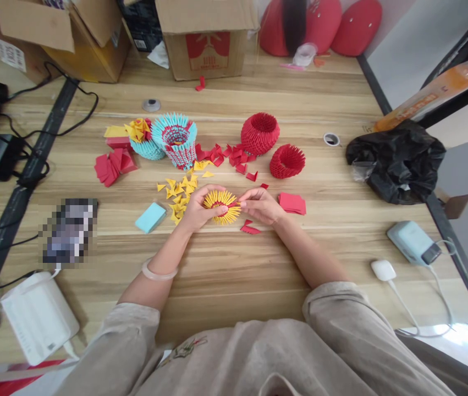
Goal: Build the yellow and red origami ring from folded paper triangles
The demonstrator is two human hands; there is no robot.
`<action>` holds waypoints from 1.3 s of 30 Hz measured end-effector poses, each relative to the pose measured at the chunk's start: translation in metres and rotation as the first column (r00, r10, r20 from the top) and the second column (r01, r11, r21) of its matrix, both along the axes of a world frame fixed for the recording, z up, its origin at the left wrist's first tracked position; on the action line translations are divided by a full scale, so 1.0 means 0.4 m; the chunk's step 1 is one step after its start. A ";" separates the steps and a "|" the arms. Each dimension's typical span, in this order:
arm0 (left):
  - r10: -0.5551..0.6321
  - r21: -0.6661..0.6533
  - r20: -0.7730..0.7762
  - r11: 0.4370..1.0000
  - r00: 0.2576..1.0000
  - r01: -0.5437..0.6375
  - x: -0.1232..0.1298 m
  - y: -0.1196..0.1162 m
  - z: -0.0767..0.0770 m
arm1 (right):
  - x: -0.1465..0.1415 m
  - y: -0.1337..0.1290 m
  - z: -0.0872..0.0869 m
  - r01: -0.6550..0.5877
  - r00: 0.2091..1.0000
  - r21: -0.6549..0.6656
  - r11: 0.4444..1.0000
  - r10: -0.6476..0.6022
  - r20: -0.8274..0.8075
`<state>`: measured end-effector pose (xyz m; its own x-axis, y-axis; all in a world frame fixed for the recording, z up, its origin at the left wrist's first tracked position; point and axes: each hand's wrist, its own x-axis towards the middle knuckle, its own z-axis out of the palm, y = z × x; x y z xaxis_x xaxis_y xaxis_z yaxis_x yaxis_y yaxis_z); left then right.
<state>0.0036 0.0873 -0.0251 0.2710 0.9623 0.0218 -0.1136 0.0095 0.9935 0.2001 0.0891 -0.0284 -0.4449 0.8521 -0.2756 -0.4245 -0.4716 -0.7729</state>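
Observation:
A round yellow and red folded-paper ring (226,214) is held by my left hand (199,210), its thumb over the centre and fingers around the far side. My right hand (262,205) pinches at the ring's right edge, fingertips closed on a yellow point there. Loose yellow paper triangles (179,193) lie left of the ring. Several red folded pieces (218,155) are scattered beyond it, and a few more (251,227) lie near my right hand. A stack of red paper (292,203) sits to the right, a light blue stack (150,218) to the left.
Two red paper vases (260,134) and a blue and red one (176,140) stand behind. Cardboard boxes (207,52) line the back. A phone (70,230) and white power bank (39,317) lie left; a black bag (394,159) and blue charger (413,242) are right.

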 end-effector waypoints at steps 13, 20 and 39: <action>0.013 0.075 -0.065 0.997 0.998 -0.008 -0.001 0.002 -0.005 | -0.003 -0.001 0.000 0.008 1.000 -0.019 1.000 -0.009 -0.017; 0.016 0.132 -0.086 0.991 0.996 -0.004 -0.002 0.006 -0.010 | -0.002 -0.001 -0.002 0.014 1.000 -0.017 1.000 -0.015 -0.024; 0.004 0.261 -0.224 0.964 0.975 0.056 -0.011 0.006 -0.012 | 0.002 -0.002 -0.003 -0.057 0.998 -0.084 0.995 0.054 -0.039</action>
<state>-0.0010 0.0897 -0.0300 0.3230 0.9225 0.2111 0.1056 -0.2568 0.9607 0.2009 0.0884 -0.0297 -0.5020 0.8002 -0.3282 -0.4236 -0.5583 -0.7134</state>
